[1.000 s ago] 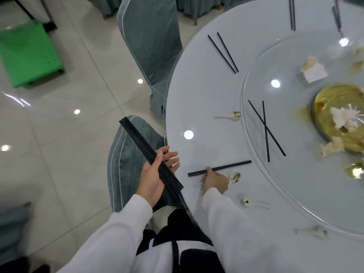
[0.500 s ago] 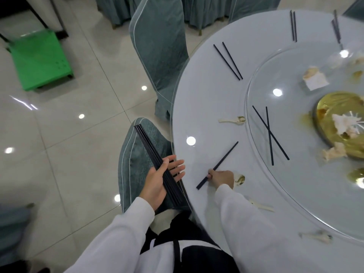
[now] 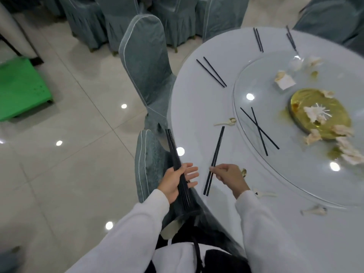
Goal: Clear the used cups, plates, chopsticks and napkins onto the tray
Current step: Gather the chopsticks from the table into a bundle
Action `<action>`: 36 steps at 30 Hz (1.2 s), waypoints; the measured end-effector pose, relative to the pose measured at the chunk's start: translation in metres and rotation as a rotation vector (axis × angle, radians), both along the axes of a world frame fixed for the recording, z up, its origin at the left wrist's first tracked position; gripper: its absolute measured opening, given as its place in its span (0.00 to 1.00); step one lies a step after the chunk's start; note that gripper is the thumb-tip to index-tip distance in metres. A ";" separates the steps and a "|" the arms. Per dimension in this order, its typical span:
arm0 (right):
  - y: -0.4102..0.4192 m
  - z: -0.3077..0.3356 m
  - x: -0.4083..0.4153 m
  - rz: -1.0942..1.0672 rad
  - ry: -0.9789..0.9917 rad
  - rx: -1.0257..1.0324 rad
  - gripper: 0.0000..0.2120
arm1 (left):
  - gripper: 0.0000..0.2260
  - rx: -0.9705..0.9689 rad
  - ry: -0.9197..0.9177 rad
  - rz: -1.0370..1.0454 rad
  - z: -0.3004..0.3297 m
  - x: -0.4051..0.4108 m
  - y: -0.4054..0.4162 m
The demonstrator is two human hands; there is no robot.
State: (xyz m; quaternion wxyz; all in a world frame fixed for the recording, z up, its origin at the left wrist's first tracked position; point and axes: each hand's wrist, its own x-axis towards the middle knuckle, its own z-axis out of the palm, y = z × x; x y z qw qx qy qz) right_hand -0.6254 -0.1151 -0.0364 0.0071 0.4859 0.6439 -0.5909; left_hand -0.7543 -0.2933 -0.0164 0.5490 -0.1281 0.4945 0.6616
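My left hand [image 3: 177, 181] holds a bundle of black chopsticks [image 3: 175, 154] across its palm under the thumb, fingers spread, just off the table's near-left edge. My right hand [image 3: 228, 177] pinches a pair of black chopsticks [image 3: 215, 154] near its middle, lifted over the white round table [image 3: 197, 107]. Another crossed pair [image 3: 258, 129] lies on the glass turntable [image 3: 256, 83]. Further pairs lie at the table's left [image 3: 211, 71] and far rim [image 3: 258, 39], [image 3: 291, 39]. Crumpled napkins [image 3: 348, 152] sit beside a gold plate [image 3: 319, 113].
White spoons lie on the table near my right hand [image 3: 264, 194], farther along the edge [image 3: 313, 210] and by the turntable [image 3: 226, 123]. Teal-covered chairs [image 3: 145, 62] stand against the table's left side and behind. A green cart [image 3: 21, 87] stands on the tiled floor at left.
My right hand has lifted the pair of chopsticks off the table and swung it from lying sideways to pointing away. The left hand with its bundle has drawn closer to the right hand.
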 end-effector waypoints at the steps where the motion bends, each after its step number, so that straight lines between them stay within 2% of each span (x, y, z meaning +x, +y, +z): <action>1: -0.006 0.009 0.002 0.036 0.027 0.011 0.13 | 0.14 0.011 -0.006 -0.024 0.001 0.001 -0.001; 7: -0.047 0.047 0.006 0.312 0.020 0.037 0.20 | 0.16 0.165 -0.021 -0.189 0.000 0.004 -0.010; 11: -0.070 0.052 0.009 0.338 -0.012 0.022 0.14 | 0.15 0.218 -0.051 -0.242 -0.004 0.013 -0.020; 17: -0.096 0.053 0.020 0.221 -0.006 0.094 0.08 | 0.13 0.203 -0.047 -0.259 -0.007 0.025 -0.026; 22: -0.091 0.052 0.037 0.004 -0.017 0.196 0.17 | 0.12 0.188 -0.067 -0.233 -0.003 0.035 -0.011; 24: -0.078 0.051 0.046 -0.059 -0.022 0.235 0.17 | 0.12 0.186 -0.062 -0.229 -0.004 0.034 -0.005; 29: -0.038 0.034 0.063 -0.214 -0.007 0.245 0.07 | 0.13 0.150 -0.058 -0.146 -0.008 0.029 0.012; 36: 0.049 0.002 0.066 -0.298 -0.007 0.299 0.05 | 0.13 0.082 0.002 0.016 0.000 0.015 0.034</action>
